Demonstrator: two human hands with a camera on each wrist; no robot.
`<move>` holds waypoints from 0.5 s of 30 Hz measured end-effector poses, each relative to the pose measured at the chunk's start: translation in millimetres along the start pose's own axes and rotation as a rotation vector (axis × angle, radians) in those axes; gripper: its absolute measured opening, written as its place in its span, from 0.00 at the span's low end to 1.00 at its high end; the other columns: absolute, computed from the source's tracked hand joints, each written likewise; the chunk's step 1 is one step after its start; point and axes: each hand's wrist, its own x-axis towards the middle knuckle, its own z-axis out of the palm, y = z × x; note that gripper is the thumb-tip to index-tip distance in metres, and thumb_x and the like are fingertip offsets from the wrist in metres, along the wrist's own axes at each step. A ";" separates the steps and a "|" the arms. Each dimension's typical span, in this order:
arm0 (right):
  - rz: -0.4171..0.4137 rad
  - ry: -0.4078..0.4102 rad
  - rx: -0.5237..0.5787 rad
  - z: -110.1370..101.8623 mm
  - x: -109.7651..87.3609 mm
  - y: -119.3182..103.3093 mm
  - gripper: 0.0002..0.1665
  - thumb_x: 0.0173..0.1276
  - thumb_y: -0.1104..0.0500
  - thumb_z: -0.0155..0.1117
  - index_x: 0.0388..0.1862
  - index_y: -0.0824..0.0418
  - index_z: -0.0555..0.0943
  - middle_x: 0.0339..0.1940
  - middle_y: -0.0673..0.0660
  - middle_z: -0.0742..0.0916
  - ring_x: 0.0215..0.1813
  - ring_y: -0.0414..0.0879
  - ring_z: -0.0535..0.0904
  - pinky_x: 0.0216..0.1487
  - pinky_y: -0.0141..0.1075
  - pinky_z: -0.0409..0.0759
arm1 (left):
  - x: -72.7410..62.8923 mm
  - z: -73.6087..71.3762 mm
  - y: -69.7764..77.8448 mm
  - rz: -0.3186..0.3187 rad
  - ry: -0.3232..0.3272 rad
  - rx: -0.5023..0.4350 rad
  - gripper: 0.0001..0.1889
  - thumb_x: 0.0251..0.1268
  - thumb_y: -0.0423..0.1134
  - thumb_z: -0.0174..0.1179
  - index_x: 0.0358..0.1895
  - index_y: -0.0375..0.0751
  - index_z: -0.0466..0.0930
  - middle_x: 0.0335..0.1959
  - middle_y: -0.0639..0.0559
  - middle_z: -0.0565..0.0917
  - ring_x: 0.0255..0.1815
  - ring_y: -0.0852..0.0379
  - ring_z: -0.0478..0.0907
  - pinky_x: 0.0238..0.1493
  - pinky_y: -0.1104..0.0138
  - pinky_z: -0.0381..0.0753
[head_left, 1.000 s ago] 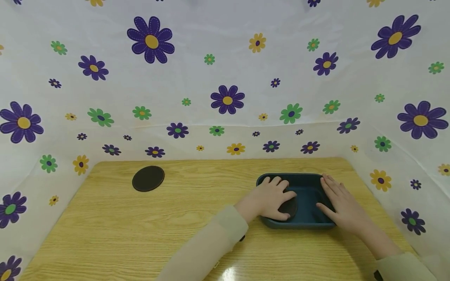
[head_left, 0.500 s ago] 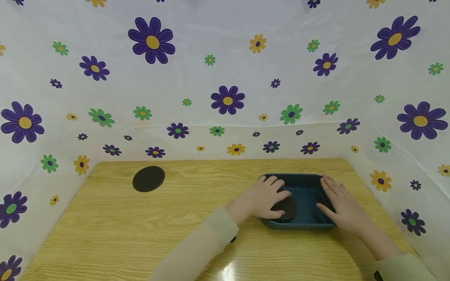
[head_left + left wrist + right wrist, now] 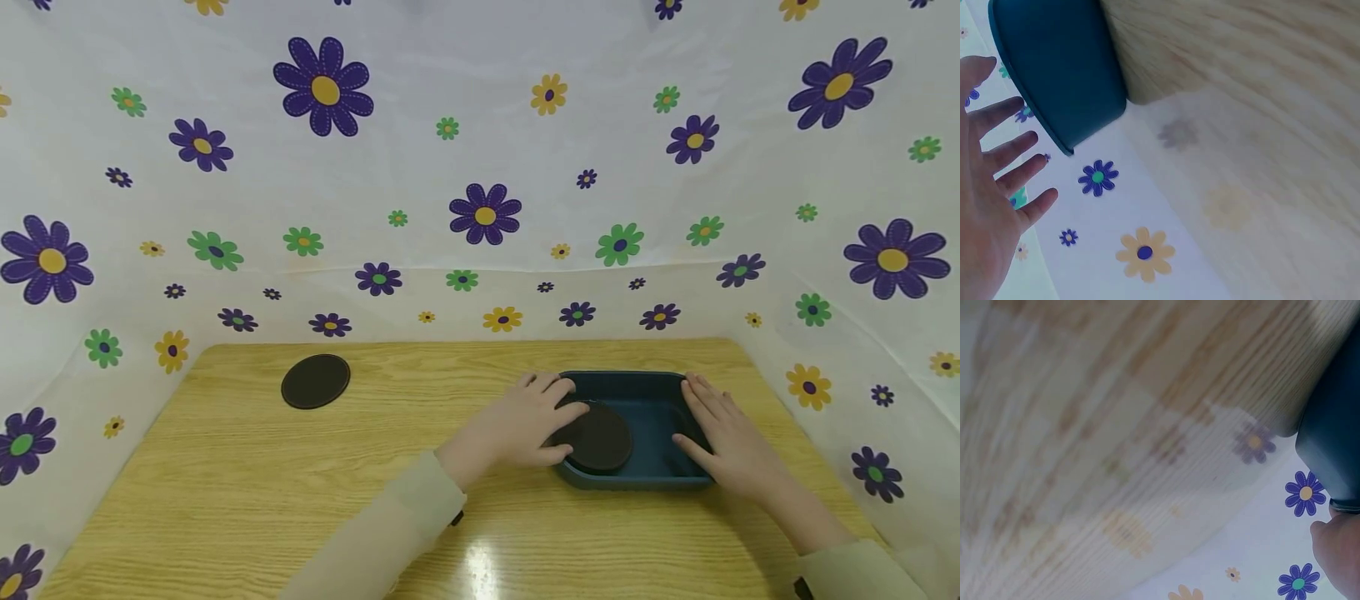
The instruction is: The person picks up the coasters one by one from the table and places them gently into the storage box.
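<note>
A dark blue rectangular bin [image 3: 667, 482] stands on the right of the table, and inside its left half lies a round black coaster [image 3: 600, 437]. My left hand [image 3: 517, 421] is at the bin's left end, its fingers spread and loosely bent over the rim beside the coaster. In the left wrist view that hand [image 3: 997, 169] shows relaxed fingers with nothing between them. On the bin's right end rests my right hand [image 3: 731, 446], fingers straight along the rim and thumb over the inside. Only a bit of the right hand [image 3: 1338, 550] appears in the right wrist view, below the bin [image 3: 1332, 437].
A second round black coaster [image 3: 316, 382] lies at the back left of the wooden table [image 3: 300, 492]. White cloth [image 3: 405, 167] with printed flowers rises behind the table and along both sides.
My left hand has let go of the coaster in the bin and drawn back to the left, uncovering it. The right hand has stayed on the bin's right end.
</note>
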 end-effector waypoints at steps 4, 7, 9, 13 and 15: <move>0.006 -0.006 0.008 -0.9 0.4 -0.8 0.49 0.82 0.47 0.59 0.86 0.73 0.52 0.86 0.74 0.60 0.91 0.58 0.43 0.89 0.42 0.27 | -15.4 5.1 -9.7 -0.042 -0.003 -0.051 0.31 0.78 0.62 0.55 0.79 0.56 0.70 0.79 0.49 0.70 0.81 0.48 0.65 0.80 0.50 0.67; 0.008 -0.010 0.008 -1.1 0.7 -1.1 0.49 0.82 0.47 0.59 0.86 0.73 0.52 0.86 0.74 0.59 0.91 0.58 0.43 0.88 0.41 0.27 | -26.4 10.0 -17.0 -0.072 -0.007 -0.081 0.31 0.78 0.60 0.56 0.79 0.56 0.70 0.79 0.48 0.70 0.81 0.47 0.65 0.80 0.48 0.67; 0.007 -0.012 0.006 -1.0 0.7 -1.2 0.49 0.82 0.46 0.59 0.86 0.73 0.52 0.86 0.74 0.59 0.91 0.58 0.42 0.88 0.39 0.26 | -33.4 13.3 -21.5 -0.083 -0.002 -0.098 0.32 0.78 0.59 0.57 0.80 0.55 0.69 0.78 0.47 0.70 0.80 0.46 0.65 0.79 0.47 0.67; 0.009 -0.011 0.007 -0.3 0.3 -0.8 0.49 0.81 0.47 0.59 0.86 0.73 0.52 0.86 0.74 0.60 0.91 0.57 0.42 0.87 0.38 0.25 | -46.6 18.5 -29.2 -0.093 0.011 -0.099 0.32 0.79 0.59 0.56 0.80 0.53 0.69 0.77 0.46 0.72 0.79 0.45 0.67 0.79 0.46 0.68; 0.012 -0.011 0.008 -0.2 0.2 -0.5 0.49 0.81 0.47 0.59 0.86 0.73 0.52 0.86 0.74 0.60 0.91 0.58 0.42 0.87 0.38 0.25 | -52.7 21.2 -32.8 -0.100 0.014 -0.090 0.31 0.79 0.59 0.56 0.79 0.53 0.70 0.76 0.46 0.73 0.78 0.45 0.68 0.79 0.47 0.68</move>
